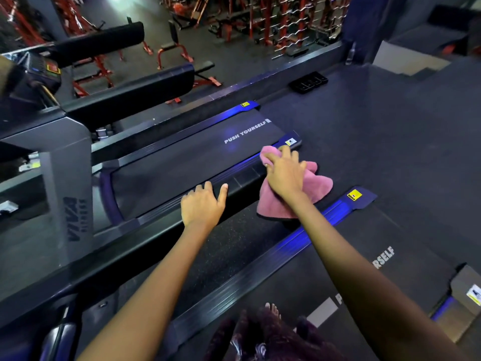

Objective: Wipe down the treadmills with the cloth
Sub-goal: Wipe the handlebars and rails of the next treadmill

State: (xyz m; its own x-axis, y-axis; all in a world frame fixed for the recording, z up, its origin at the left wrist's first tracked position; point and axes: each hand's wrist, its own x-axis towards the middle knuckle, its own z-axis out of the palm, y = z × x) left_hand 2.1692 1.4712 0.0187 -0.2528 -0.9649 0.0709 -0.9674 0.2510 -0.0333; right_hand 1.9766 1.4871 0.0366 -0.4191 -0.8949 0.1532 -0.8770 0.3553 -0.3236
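A pink cloth (311, 190) hangs over the near side rail (242, 178) of the far treadmill (182, 162), close to the rail's rear end. My right hand (285, 173) grips the cloth from above and holds it against the rail. My left hand (203, 204) rests flat on the same rail further left, fingers straight, holding nothing. A second treadmill (364, 251) lies closer to me, with a blue-lit side rail (299, 238).
The grey upright (67, 188) of the far treadmill stands at the left. Beyond a low ledge, red gym benches (177, 53) and racks fill the lower floor. Dark rubber floor (390, 126) stretches to the right. My foot (272, 310) shows at the bottom.
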